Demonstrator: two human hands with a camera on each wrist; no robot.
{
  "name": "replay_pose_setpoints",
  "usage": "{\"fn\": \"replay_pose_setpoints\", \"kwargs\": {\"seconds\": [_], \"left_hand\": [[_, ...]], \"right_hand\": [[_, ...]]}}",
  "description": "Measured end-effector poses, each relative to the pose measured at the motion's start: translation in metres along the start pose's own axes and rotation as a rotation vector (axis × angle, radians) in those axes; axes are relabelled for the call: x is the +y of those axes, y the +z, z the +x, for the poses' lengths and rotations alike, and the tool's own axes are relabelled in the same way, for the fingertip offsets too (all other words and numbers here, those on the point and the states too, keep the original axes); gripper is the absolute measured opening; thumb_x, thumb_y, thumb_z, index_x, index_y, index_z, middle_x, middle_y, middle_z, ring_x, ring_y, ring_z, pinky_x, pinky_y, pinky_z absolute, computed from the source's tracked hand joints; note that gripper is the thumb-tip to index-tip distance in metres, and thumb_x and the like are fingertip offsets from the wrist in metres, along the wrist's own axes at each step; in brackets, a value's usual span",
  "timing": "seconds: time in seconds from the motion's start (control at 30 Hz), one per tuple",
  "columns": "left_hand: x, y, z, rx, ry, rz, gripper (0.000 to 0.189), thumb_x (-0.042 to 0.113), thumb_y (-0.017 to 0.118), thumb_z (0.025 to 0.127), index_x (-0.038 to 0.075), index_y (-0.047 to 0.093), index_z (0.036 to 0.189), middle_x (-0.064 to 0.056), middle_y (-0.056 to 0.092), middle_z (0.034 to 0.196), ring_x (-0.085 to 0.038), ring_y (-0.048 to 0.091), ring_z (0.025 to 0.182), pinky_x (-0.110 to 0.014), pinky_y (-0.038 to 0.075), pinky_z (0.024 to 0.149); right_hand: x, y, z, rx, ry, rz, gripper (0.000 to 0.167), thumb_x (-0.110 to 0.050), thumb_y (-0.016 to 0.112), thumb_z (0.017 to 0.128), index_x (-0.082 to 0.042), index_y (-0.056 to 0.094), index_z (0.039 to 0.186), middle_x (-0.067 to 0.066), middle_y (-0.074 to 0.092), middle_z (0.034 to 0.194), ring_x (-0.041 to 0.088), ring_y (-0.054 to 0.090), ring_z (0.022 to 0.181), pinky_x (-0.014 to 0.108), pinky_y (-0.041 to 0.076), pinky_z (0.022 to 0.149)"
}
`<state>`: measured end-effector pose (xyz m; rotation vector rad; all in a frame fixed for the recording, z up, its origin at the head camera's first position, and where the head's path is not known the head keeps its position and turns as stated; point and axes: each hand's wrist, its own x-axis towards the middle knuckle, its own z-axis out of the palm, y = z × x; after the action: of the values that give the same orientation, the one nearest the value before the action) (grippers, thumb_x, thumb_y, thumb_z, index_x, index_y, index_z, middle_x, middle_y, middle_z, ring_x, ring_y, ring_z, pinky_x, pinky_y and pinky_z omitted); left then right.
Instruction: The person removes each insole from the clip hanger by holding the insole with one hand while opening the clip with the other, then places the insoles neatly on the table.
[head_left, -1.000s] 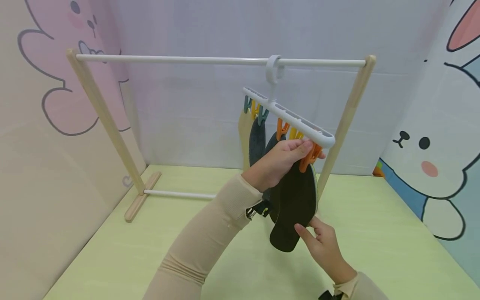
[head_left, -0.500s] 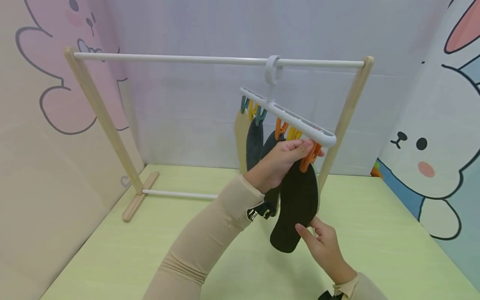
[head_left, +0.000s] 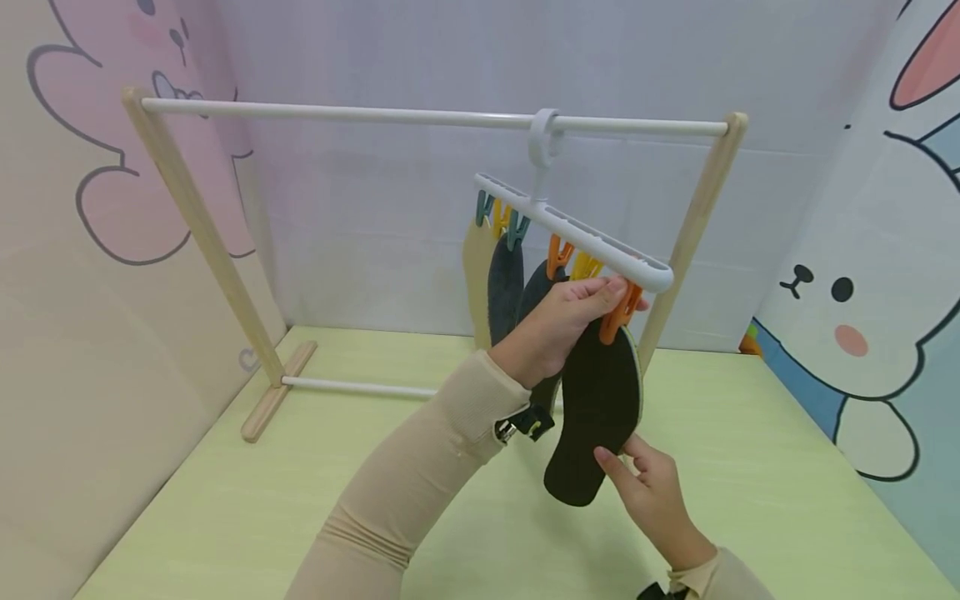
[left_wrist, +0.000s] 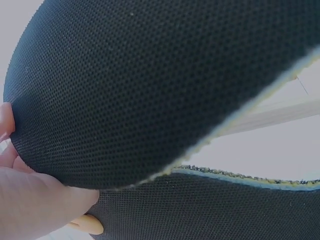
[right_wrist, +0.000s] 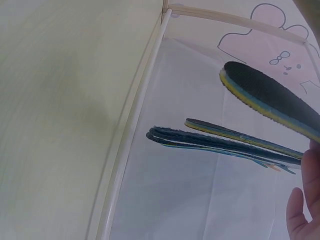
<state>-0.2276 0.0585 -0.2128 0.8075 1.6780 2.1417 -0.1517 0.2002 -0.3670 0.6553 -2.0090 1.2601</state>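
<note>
My left hand (head_left: 562, 321) pinches an orange clothespin (head_left: 621, 315) at the near end of a white clip hanger (head_left: 585, 236). From that clothespin hangs a black insole (head_left: 596, 417) with its mesh side showing. My right hand (head_left: 656, 492) holds the insole's edge lower down between thumb and fingers. In the left wrist view the mesh insole (left_wrist: 150, 90) fills most of the frame, with left fingers at its end and a second insole (left_wrist: 215, 210) behind it. The right wrist view shows the insole's layered yellow and blue edge beside the right hand (right_wrist: 310, 195).
Farther along the hanger, yellow, teal and orange clothespins hold several insoles, among them a dark blue one (head_left: 506, 287) and a pale yellow one (head_left: 477, 267). The hanger hooks over the white rod (head_left: 337, 112) of a wooden rack (head_left: 206, 237) standing on a pale green table (head_left: 187, 517).
The hanger has swung slightly, its far end shifting left, and the insoles behind have moved left with it. Both hands keep nearly the same places and grips.
</note>
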Motion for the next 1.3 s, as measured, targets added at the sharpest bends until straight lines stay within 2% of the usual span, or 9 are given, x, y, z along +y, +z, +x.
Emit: {"fn": "replay_pose_setpoints", "kwargs": {"seconds": [0.17,0.43,0.67,0.83,1.13,1.3], "left_hand": [[0.0010,0.0010,-0.0009,0.017,-0.003,0.000,0.035,0.013,0.042,0.103,-0.013,0.054,0.124,-0.024,0.059,0.116,-0.007,0.050,0.089,-0.022,0.040,0.074],[0.0016,0.0025,-0.0010,0.040,-0.013,0.006,0.035,0.013,0.043,0.103,-0.013,0.056,0.122,-0.023,0.061,0.115,-0.007,0.052,0.092,-0.021,0.041,0.076],[0.0025,0.0030,-0.0008,0.050,-0.009,0.014,0.035,0.014,0.043,0.103,-0.011,0.057,0.123,-0.022,0.062,0.113,-0.008,0.052,0.093,-0.022,0.041,0.076],[0.0033,0.0028,-0.0012,0.051,-0.011,0.018,0.035,0.013,0.044,0.103,-0.010,0.057,0.125,-0.023,0.062,0.114,-0.009,0.053,0.093,-0.022,0.042,0.076],[0.0050,0.0023,-0.0024,0.053,-0.020,0.024,0.035,0.015,0.043,0.103,-0.009,0.056,0.127,-0.023,0.061,0.117,-0.011,0.052,0.091,-0.023,0.042,0.074],[0.0055,0.0039,-0.0019,0.063,-0.024,0.014,0.035,0.014,0.044,0.103,-0.009,0.057,0.126,-0.023,0.061,0.116,-0.010,0.052,0.090,-0.022,0.042,0.073]], "right_hand": [[0.0005,-0.0016,-0.0003,0.003,0.009,-0.002,0.017,0.017,0.066,0.077,0.008,0.067,0.091,-0.018,0.066,0.095,-0.007,0.059,0.088,0.010,0.041,0.080],[0.0003,-0.0028,-0.0028,0.006,0.026,-0.025,0.019,0.020,0.065,0.075,0.005,0.066,0.087,-0.015,0.065,0.082,-0.006,0.057,0.076,0.011,0.040,0.072],[0.0011,-0.0044,-0.0038,0.006,0.034,-0.031,0.008,0.012,0.067,0.080,0.007,0.064,0.085,-0.012,0.064,0.077,-0.004,0.055,0.074,0.011,0.040,0.071],[0.0007,-0.0045,-0.0039,0.007,0.031,-0.033,0.011,0.013,0.066,0.079,0.004,0.064,0.083,-0.009,0.062,0.071,-0.003,0.052,0.070,0.013,0.039,0.067],[-0.0005,-0.0053,-0.0029,0.004,0.034,-0.051,0.019,0.018,0.064,0.077,0.001,0.064,0.082,-0.009,0.061,0.070,-0.002,0.051,0.068,0.013,0.039,0.066],[0.0009,-0.0065,-0.0031,-0.001,0.024,-0.046,0.014,0.016,0.066,0.078,0.002,0.065,0.083,-0.010,0.062,0.072,-0.003,0.052,0.070,0.012,0.040,0.068]]}}
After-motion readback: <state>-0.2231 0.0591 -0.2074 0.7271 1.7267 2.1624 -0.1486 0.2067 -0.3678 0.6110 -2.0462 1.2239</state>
